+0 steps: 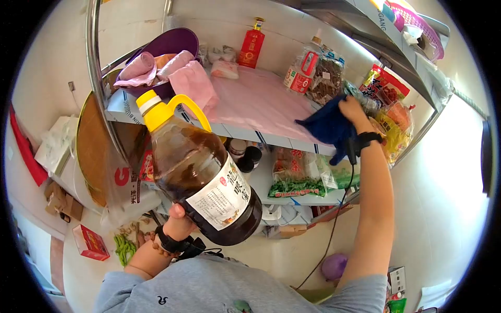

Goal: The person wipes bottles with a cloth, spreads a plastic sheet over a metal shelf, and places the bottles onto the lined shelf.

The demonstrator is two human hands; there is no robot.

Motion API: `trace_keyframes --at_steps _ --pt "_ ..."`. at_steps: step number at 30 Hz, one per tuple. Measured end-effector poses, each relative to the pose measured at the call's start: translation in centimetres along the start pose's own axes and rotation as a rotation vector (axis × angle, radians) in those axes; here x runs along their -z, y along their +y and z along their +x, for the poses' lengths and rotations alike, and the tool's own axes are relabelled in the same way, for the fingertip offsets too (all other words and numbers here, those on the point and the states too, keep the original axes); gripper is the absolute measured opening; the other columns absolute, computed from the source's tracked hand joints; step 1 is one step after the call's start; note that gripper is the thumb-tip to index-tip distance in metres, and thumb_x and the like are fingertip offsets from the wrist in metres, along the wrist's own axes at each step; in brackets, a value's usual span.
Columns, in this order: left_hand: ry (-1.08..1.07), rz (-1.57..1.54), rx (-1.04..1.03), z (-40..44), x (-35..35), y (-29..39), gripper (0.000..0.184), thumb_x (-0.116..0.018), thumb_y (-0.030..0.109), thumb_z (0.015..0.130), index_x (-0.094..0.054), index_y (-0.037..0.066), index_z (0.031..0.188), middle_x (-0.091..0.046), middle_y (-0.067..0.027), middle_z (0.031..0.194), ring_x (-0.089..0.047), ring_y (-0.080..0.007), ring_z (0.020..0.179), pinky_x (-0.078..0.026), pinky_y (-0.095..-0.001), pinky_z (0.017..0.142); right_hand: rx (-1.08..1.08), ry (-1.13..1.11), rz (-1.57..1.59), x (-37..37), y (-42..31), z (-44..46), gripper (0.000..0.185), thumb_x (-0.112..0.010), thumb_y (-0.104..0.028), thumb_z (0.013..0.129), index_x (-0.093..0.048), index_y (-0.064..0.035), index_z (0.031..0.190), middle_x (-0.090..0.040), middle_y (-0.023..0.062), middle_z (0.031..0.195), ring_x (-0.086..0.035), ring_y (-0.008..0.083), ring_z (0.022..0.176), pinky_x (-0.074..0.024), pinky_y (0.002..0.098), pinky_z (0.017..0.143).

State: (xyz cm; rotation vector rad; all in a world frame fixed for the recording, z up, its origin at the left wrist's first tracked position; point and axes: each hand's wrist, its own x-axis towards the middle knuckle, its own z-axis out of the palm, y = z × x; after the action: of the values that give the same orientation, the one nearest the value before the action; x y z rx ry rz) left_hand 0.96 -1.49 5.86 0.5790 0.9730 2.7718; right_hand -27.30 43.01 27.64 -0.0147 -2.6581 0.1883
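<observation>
My left hand (179, 225) supports a big clear plastic jug (182, 156) low on its near side, the thumb showing against it. The jug is tilted, holds dark brown liquid, and has a yellow cap, a yellow handle and a white label with Chinese characters. My right hand (353, 110) is closed on a dark blue cloth (330, 125) that hangs at the right front edge of the shelf (255, 101). Pink sheeting covers that shelf. Behind the cloth stand a bag of dark dried food (327, 78) and a clear bottle with a red label (302, 68).
A purple basin (182, 41) with pink bundles sits on the shelf's left, and a red bottle (252, 44) at the back. Food packets (386, 86) crowd the right end. Below are jars (253, 154) and bagged food (297, 172). A black cable (334, 229) hangs from my right wrist.
</observation>
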Motion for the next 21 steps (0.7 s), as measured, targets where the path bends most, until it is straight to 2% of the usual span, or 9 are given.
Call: trace_keyframes --at_steps 2,5,8,9,11,13,15,16,21 --pt "-0.032 -0.038 0.013 0.1 -0.3 0.5 0.094 -0.079 0.049 0.061 -0.041 0.004 0.135 -0.052 -0.012 0.131 -0.051 -0.0262 0.119 -0.041 -0.0425 0.101 0.049 -0.383 -0.183 -1.6 -0.2 -1.1 0.044 -0.053 -0.023 0.076 -0.061 0.0055 0.108 -0.063 0.0243 0.107 -0.058 0.041 0.102 -0.0467 0.0424 0.087" --pt "-0.08 -0.078 0.111 0.3 -0.2 1.2 0.094 -0.081 0.043 0.061 -0.04 0.004 0.136 -0.051 -0.0118 0.132 -0.051 -0.0263 0.12 -0.04 -0.0422 0.102 -0.043 0.164 -0.547 0.1 -5.9 -6.2 0.035 -0.056 -0.021 0.075 -0.065 0.0008 0.101 -0.063 0.0213 0.107 -0.057 0.0391 0.106 -0.0471 0.0428 0.089" --pt "-0.01 0.061 0.035 0.8 0.3 0.1 0.096 -0.075 0.054 0.061 -0.042 0.002 0.135 -0.053 -0.016 0.13 -0.054 -0.033 0.115 -0.042 -0.0467 0.1 0.351 0.543 -0.329 3.2 -11.7 -8.4 0.019 -0.06 -0.016 0.073 -0.066 -0.0025 0.085 -0.064 0.0142 0.089 -0.059 0.0344 0.09 -0.0494 0.0429 0.08" --pt "-0.09 0.065 0.051 1.5 0.4 0.0 0.102 -0.074 0.06 0.062 -0.037 0.004 0.138 -0.049 -0.016 0.134 -0.051 -0.0318 0.119 -0.04 -0.0463 0.102 0.54 0.429 -0.02 3.8 -13.4 -9.1 0.019 -0.06 -0.017 0.08 -0.065 -0.0016 0.09 -0.064 0.0124 0.09 -0.06 0.0265 0.089 -0.0488 0.0376 0.079" --pt "-0.094 0.105 0.077 2.0 -0.7 -0.1 0.104 -0.073 0.063 0.062 -0.036 0.004 0.139 -0.047 -0.0161 0.136 -0.05 -0.0313 0.121 -0.04 -0.0459 0.102 0.541 -0.14 0.875 4.4 -18.5 -13.7 0.034 -0.054 -0.028 0.093 -0.056 -0.002 0.116 -0.063 0.0072 0.1 -0.058 0.0143 0.095 -0.0458 0.0291 0.084" --pt "-0.11 0.152 0.094 2.7 -2.0 -0.2 0.106 -0.072 0.066 0.062 -0.034 0.004 0.139 -0.045 -0.0162 0.137 -0.049 -0.0309 0.122 -0.039 -0.0454 0.103 0.359 -0.569 1.35 3.9 -21.3 -17.2 0.041 -0.06 -0.032 0.09 -0.057 -0.0002 0.115 -0.063 0.0088 0.101 -0.06 0.0148 0.093 -0.047 0.0271 0.082" --pt "-0.141 0.217 0.128 3.1 -2.3 -0.3 0.111 -0.067 0.072 0.062 -0.029 0.004 0.142 -0.04 -0.016 0.141 -0.045 -0.0289 0.126 -0.037 -0.0438 0.105 0.36 -0.576 1.403 3.1 -22.9 -19.3 0.034 -0.061 -0.03 0.09 -0.06 -0.0007 0.107 -0.062 0.0043 0.092 -0.056 0.0102 0.084 -0.0444 0.0235 0.075" --pt "-0.154 0.063 0.201 3.3 -2.3 -0.4 0.11 -0.08 0.054 0.06 -0.026 0.004 0.142 -0.041 -0.012 0.14 -0.045 -0.0232 0.125 -0.037 -0.0389 0.105 0.348 -0.591 1.372 2.9 -23.1 -19.9 0.031 -0.061 -0.03 0.09 -0.061 -0.0012 0.103 -0.061 0.0029 0.089 -0.054 0.0091 0.081 -0.0433 0.0225 0.072" --pt "-0.227 0.106 0.24 4.5 -3.2 -1.4 0.11 -0.082 0.046 0.058 -0.025 0.003 0.141 -0.042 -0.0129 0.138 -0.043 -0.0229 0.125 -0.034 -0.0377 0.106 0.152 -0.572 1.574 2.7 -22.1 -21.2 0.032 -0.063 -0.035 0.089 -0.058 -0.0064 0.074 -0.05 -0.0039 0.064 -0.041 0.0046 0.06 -0.0311 0.0207 0.058"
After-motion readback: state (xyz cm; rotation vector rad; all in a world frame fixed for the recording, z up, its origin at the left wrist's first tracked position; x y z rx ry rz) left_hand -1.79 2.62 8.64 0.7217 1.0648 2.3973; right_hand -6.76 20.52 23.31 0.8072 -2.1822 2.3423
